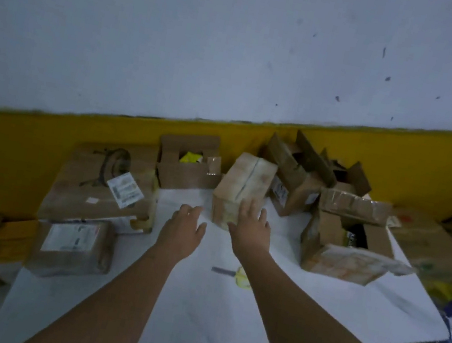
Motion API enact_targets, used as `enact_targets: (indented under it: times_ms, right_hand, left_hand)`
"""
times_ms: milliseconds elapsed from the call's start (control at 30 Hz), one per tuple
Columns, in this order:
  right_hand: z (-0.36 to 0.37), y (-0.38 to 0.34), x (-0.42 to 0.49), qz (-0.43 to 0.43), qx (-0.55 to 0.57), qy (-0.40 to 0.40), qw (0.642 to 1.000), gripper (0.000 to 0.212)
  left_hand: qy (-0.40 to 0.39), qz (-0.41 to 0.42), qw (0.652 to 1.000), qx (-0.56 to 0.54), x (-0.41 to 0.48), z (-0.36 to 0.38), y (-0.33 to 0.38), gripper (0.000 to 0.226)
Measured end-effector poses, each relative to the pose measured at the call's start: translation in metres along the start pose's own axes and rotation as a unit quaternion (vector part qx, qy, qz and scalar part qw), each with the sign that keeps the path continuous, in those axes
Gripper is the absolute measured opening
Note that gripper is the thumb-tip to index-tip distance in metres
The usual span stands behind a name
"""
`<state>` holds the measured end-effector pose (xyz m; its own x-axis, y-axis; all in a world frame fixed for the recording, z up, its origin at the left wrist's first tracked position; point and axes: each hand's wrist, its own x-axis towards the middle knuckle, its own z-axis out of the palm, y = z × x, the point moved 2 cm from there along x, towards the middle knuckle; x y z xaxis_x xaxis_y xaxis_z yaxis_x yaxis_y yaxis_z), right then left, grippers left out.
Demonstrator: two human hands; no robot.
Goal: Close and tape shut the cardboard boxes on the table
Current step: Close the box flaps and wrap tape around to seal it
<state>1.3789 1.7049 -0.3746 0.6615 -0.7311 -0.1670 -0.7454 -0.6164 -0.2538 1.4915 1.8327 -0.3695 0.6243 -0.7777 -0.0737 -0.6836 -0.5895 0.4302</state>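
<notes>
Fingers (247, 209) of the right grip (251, 227) are lying straight and spread against the near end of the closed box (242, 184). They are holding nothing and, as far as the blur is allowing, are touching the cardboard rather than curling round it. The left grip (185, 224) is hovering over the table (317, 296) just left of that same near end, with its fingers loose and apart, clamped on nothing and clear of the box.

The closed box is sitting near the middle of the table's far edge. Its long axis is running away from the person towards that edge, leaning a little to the right, with the seam uppermost. It is therefore lying straight ahead, with one grip on either side of its near end and the right one nearer.

By my judgement, the coming move is calling for one grip on each long side, with the left needing to travel forward and right to reach its side.

Further out, an open box (186, 166) is standing at the far edge with its flaps up, and more open boxes (295, 180) are crowding the far right corner. A small yellow-handled tool (235, 274), too blurred to name, is lying on the table between the forearms.
</notes>
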Motion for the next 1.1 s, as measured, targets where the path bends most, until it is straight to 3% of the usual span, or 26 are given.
enact_targets:
  times_ms: [133, 300, 400, 633, 733, 833, 933, 1000, 1067, 1100]
  right_hand:
    - [-0.002, 0.007, 0.062, 0.03, 0.019, -0.046, 0.998, 0.078]
    - [0.016, 0.02, 0.125, 0.001, 0.015, -0.121, 0.993, 0.095]
    - [0.031, 0.027, 0.14, -0.016, 0.014, -0.11, 0.994, 0.089]
    - [0.036, 0.04, 0.123, -0.074, 0.017, -0.122, 0.99, 0.077]
    - [0.036, 0.039, 0.092, -0.159, 0.034, -0.162, 0.973, 0.076]
    - [0.033, 0.036, 0.063, -0.207, 0.088, -0.18, 0.958, 0.076]
    - [0.036, 0.031, 0.064, -0.066, 0.205, -0.14, 0.967, 0.101]
    - [0.045, 0.026, 0.072, 0.095, 0.284, -0.194, 0.934, 0.111]
    - [0.053, 0.021, 0.074, 0.172, 0.322, -0.274, 0.89, 0.084]
    - [0.054, 0.019, 0.074, 0.172, 0.316, -0.281, 0.889, 0.069]
  left_hand:
    - [-0.028, 0.013, 1.0, -0.006, 0.059, 0.012, 0.008, 0.047]
    - [-0.074, -0.025, 0.996, -0.049, 0.111, 0.034, 0.007, 0.05]
    - [-0.098, -0.05, 0.991, -0.08, 0.129, 0.04, 0.009, 0.047]
    - [-0.125, -0.154, 0.965, -0.169, 0.137, 0.042, -0.002, 0.053]
    - [-0.129, -0.204, 0.942, -0.232, 0.117, 0.034, -0.003, 0.06]
    - [-0.121, -0.252, 0.938, -0.205, 0.09, 0.038, -0.025, 0.071]
    - [-0.173, -0.304, 0.9, -0.259, 0.077, 0.043, -0.045, 0.054]
    - [-0.19, -0.329, 0.874, -0.302, 0.078, 0.041, -0.048, 0.036]
    - [-0.184, -0.338, 0.867, -0.318, 0.082, 0.041, -0.051, 0.024]
    - [-0.176, -0.34, 0.863, -0.328, 0.083, 0.044, -0.051, 0.022]
